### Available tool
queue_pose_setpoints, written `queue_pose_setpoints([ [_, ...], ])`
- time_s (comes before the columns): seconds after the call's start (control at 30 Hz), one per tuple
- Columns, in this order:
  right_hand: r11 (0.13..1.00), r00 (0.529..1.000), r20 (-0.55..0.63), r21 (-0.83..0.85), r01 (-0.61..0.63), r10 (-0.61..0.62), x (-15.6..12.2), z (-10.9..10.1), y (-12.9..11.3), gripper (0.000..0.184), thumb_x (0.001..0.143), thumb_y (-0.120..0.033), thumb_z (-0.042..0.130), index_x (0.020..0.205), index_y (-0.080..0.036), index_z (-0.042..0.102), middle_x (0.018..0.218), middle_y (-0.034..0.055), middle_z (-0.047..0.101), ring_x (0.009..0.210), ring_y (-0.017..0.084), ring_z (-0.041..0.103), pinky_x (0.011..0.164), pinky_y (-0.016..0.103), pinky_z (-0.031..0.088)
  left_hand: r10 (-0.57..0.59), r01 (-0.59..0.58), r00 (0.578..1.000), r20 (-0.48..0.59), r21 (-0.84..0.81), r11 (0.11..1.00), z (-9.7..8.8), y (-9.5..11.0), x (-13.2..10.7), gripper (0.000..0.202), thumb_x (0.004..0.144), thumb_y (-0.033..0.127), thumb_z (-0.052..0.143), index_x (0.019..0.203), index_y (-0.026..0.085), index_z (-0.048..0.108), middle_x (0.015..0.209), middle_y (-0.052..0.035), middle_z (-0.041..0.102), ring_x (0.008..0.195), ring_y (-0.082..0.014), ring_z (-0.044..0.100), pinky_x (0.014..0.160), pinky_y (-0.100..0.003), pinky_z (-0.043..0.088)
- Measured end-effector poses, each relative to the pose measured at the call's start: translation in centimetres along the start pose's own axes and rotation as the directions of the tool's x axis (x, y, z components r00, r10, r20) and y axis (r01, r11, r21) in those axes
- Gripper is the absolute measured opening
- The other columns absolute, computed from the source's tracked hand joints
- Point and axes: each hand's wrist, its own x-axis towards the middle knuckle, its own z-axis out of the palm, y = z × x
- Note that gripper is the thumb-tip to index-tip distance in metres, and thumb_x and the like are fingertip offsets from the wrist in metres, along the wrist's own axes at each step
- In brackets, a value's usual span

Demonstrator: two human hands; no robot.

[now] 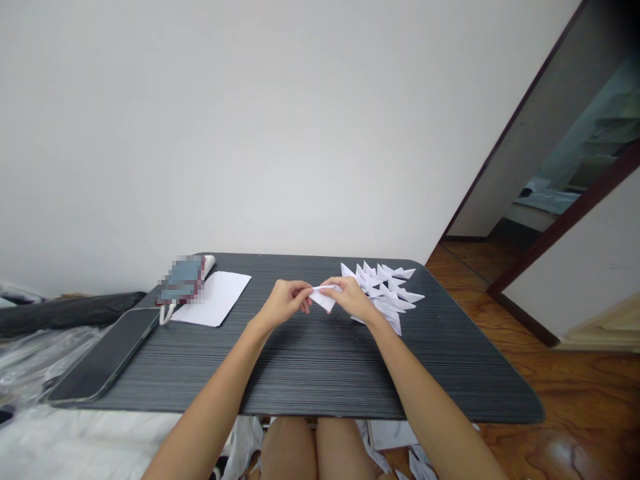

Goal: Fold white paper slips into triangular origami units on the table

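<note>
You have soft, even light across the wall [280, 133]. The top right corner darkens, and glare spots the wooden floor [585, 400].

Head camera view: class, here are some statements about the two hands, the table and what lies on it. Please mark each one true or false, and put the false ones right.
1. The left hand and the right hand hold one small folded white paper between them. True.
2. The pointed paper pieces lie on the left part of the table. False: they lie on its right part, next to the right hand.
3. The phone lies at the left end of the table. True.
4. The flat white paper lies to the right of both hands. False: it lies to their left.
5. The table top is dark with fine lines. True.
</note>
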Motion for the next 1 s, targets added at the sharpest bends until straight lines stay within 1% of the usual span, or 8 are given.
queue_pose_setpoints([
  [0.13, 1.0, 1.0, 0.026, 0.014, -0.015, 0.015, 0.0, -0.1, 0.2, 0.02, 0.072, -0.031, 0.052, 0.073, -0.013, 0.06, 0.055, 0.0003, 0.058, 0.043, 0.012, 0.054, 0.042, 0.022, 0.041, 0.021, -0.022, 1.0, 0.015, 0.052, 0.998, -0.2, 0.4, -0.1, 0.026, 0.078, 0.032, 0.045, 0.076, 0.011, 0.061, 0.055, -0.0018, 0.06, 0.044, -0.0094, 0.055, 0.046, -0.019, 0.043],
  [0.3, 0.999, 0.997, 0.069, 0.039, -0.035, 0.032, 0.2, 0.1, 0.8, 0.023, 0.075, -0.034, 0.048, 0.068, -0.013, 0.057, 0.049, -0.0017, 0.054, 0.038, 0.011, 0.053, 0.037, 0.02, 0.035, 0.024, -0.027, 0.999, 0.027, 0.09, 0.996, -0.3, 0.6, -0.2, 0.028, 0.078, 0.029, 0.044, 0.063, 0.011, 0.059, 0.049, -0.0004, 0.057, 0.04, -0.0077, 0.053, 0.046, -0.017, 0.041],
  [0.4, 0.998, 0.997, 0.069, 0.052, -0.04, 0.036, 0.3, 0.3, 0.9, 0.025, 0.076, -0.035, 0.045, 0.065, -0.013, 0.054, 0.044, -0.0029, 0.052, 0.036, 0.01, 0.052, 0.035, 0.018, 0.031, -0.048, 0.048, 0.998, 0.028, -0.002, 0.999, -0.2, 0.3, -0.1, 0.03, 0.079, 0.031, 0.042, 0.063, 0.01, 0.058, 0.044, 0.0009, 0.053, 0.032, -0.0065, 0.047, 0.037, -0.017, 0.035],
  [0.53, 0.995, 0.997, 0.073, 0.09, -0.036, 0.03, 0.5, 0.7, 1.2, 0.029, 0.079, -0.035, 0.039, 0.064, -0.013, 0.051, 0.036, -0.0037, 0.049, 0.03, 0.007, 0.045, 0.034, 0.017, 0.027, -0.156, 0.149, 0.988, -0.009, -0.242, 0.959, -0.2, -0.1, 0.3, 0.033, 0.079, 0.034, 0.042, 0.094, 0.008, 0.054, 0.042, 0.0026, 0.051, 0.027, -0.008, 0.044, 0.029, -0.016, 0.025],
  [0.7, 0.955, 0.995, -0.001, 0.281, -0.097, 0.102, 0.7, 1.0, 2.0, 0.03, 0.076, -0.041, 0.043, 0.066, -0.013, 0.048, 0.037, -0.0061, 0.044, 0.026, 0.004, 0.034, 0.029, 0.017, 0.019, -0.078, 0.032, 0.994, -0.073, -0.498, 0.867, -0.6, -0.2, 0.7, 0.039, 0.077, 0.037, 0.046, 0.102, 0.007, 0.051, 0.059, -0.0036, 0.055, 0.048, -0.011, 0.053, 0.036, -0.017, 0.035],
  [0.8, 0.876, 0.993, 0.007, 0.471, -0.106, 0.116, 0.9, 1.1, 2.2, 0.027, 0.072, -0.04, 0.051, 0.076, -0.013, 0.049, 0.045, -0.0078, 0.041, 0.027, 0.0, 0.025, 0.029, 0.016, 0.012, -0.061, -0.01, 0.992, -0.113, -0.542, 0.84, -0.7, 0.0, 0.6, 0.043, 0.071, 0.031, 0.056, 0.108, 0.01, 0.051, 0.068, -0.004, 0.053, 0.06, -0.0109, 0.051, 0.039, -0.016, 0.037],
  [0.9, 0.834, 0.994, 0.051, 0.542, -0.105, 0.092, 0.9, 1.4, 2.0, 0.027, 0.071, -0.038, 0.054, 0.082, -0.014, 0.049, 0.05, -0.0076, 0.039, 0.031, -0.001, 0.02, 0.03, 0.016, 0.01, -0.078, -0.027, 0.985, -0.155, -0.584, 0.812, -0.5, -0.1, 0.6, 0.051, 0.07, 0.029, 0.058, 0.116, 0.014, 0.045, 0.071, -0.0034, 0.052, 0.061, -0.0095, 0.048, 0.04, -0.015, 0.037],
  [1.0, 0.821, 0.994, 0.071, 0.561, -0.107, 0.081, 0.9, 1.7, 1.8, 0.027, 0.072, -0.037, 0.053, 0.089, -0.017, 0.046, 0.052, -0.0073, 0.041, 0.032, -0.001, 0.021, 0.031, 0.015, 0.01, -0.1, 0.007, 0.986, -0.13, -0.572, 0.82, -0.2, -0.6, 0.7, 0.04, 0.068, 0.03, 0.059, 0.103, 0.011, 0.056, 0.08, -0.0068, 0.056, 0.066, -0.0109, 0.05, 0.05, -0.02, 0.044],
])
